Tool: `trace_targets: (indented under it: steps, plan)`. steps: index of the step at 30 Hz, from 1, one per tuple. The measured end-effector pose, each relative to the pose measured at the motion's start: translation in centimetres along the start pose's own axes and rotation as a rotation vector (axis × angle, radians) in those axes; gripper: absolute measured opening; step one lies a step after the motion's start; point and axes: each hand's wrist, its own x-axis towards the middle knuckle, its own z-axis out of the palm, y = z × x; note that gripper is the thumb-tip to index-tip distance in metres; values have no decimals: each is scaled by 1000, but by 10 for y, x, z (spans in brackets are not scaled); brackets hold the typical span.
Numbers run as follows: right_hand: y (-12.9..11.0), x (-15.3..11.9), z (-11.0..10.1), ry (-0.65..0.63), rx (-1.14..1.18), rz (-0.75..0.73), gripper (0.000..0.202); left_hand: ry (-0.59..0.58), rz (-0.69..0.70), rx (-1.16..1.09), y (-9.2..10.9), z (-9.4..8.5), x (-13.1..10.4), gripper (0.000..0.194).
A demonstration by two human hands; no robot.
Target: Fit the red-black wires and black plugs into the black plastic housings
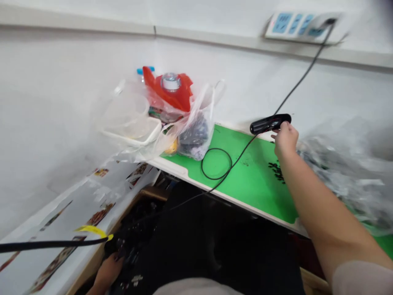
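My right hand [286,139] reaches over the green tabletop [254,172] and grips the end of a glossy black elongated object [267,123]. A thin black cable [241,155] passes by that object and loops on the green surface. Down at the lower left, my left hand [109,268] is in a cardboard box [92,262] among many small dark pieces [135,229]. Its fingers are bent around something dark that I cannot make out. Small black pieces [277,172] lie scattered beside my right forearm.
Plastic bags [196,131], a clear container [132,131] and a red bag [172,92] crowd the table's back left. Clear bags [356,176] cover the right side. A power strip [297,28] is on the wall. A black cord with a yellow strip [93,230] crosses the lower left.
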Motion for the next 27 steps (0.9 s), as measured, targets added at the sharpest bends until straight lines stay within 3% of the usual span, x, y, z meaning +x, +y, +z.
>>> trace_targets:
  steps: [2,4,6,9,11,13,16,18,21,24,27]
  plan:
    - [-4,0,-26,71,52,-3,34,-12,99,22,45,-2,11,25]
    - [-7,-4,-51,97,64,11,35,-106,279,16,109,-6,5,26]
    - [-6,-12,-70,70,55,64,37,-248,581,0,182,-11,-21,30]
    - [-1,-27,-86,-63,42,124,43,-460,956,-32,284,-11,-80,29]
    - [2,-36,-87,-160,71,112,47,-600,1096,-139,342,-1,-113,26]
    - [4,-44,-86,-249,101,81,50,-696,1039,-400,394,15,-132,26]
    - [3,-50,-82,-322,101,21,51,-644,764,-822,472,43,-134,46]
    - [2,-51,-81,-340,80,-30,50,-607,679,-916,522,58,-125,53]
    - [2,-49,-81,-352,37,-100,47,-648,724,-923,584,74,-109,48]
    - [3,-47,-82,-364,53,-123,43,-788,759,-952,619,86,-94,37]
    - [1,-46,-82,-383,198,-36,38,-922,693,-1015,627,95,-86,37]
